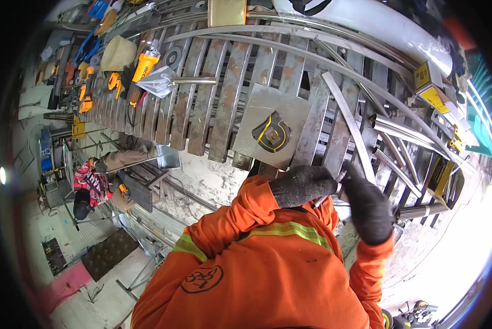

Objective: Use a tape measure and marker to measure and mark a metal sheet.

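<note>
L hand (303, 186), dark glove, has fingers curled in at the near edge of the slatted bench (218, 88), pinching a thin pale pc (341, 176). R hand (369, 205), same glove, blurred, is right beside it w/ fingers pointing up-left; can't tell if it grips. Pc sits btwn the 2 hands, mostly hidden; what shows of its long axis slants lower-L to upper-R, kind unclear. 1 flat metal strip (347, 123) on bench: far end up-L, near end down-R by R hand; can't tell if touching. 1 sq. metal plate (251, 118) L of strip, w/ 1 blk/yellow tape measure (272, 131) on top. Farther L: 1 yellow power tool (146, 68) and 1 pointed metal pc (157, 82), tip twd L, w/ 1 tube (195, 80) running R. 1 co-worker (90, 181) far L.
</note>
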Motion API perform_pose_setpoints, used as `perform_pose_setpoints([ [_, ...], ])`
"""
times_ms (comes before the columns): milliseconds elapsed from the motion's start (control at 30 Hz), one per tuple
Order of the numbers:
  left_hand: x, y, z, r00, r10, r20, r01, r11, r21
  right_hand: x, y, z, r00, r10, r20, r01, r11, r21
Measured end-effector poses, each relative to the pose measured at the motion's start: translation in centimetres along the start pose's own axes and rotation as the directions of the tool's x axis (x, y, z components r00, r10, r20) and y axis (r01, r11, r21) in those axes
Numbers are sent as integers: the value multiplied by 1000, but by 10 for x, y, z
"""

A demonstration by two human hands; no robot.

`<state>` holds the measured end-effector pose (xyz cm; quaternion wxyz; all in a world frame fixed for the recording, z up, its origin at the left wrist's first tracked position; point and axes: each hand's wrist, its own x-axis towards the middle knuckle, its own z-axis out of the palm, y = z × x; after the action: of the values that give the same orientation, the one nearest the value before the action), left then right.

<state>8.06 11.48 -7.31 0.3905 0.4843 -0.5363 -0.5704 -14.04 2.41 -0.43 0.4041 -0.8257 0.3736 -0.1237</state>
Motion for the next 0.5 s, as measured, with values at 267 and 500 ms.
perform_pose_setpoints([
  [267, -34, 24, -93, 949, 117, -292, 36, 882, 470, 15, -28, 81, 899, 87, -430, -14, 985, 170],
  [500, -31, -16, -126, 937, 211, -277, 149, 477, 866, 23, -58, 124, 816, 302, -493, -16, 864, 504],
])
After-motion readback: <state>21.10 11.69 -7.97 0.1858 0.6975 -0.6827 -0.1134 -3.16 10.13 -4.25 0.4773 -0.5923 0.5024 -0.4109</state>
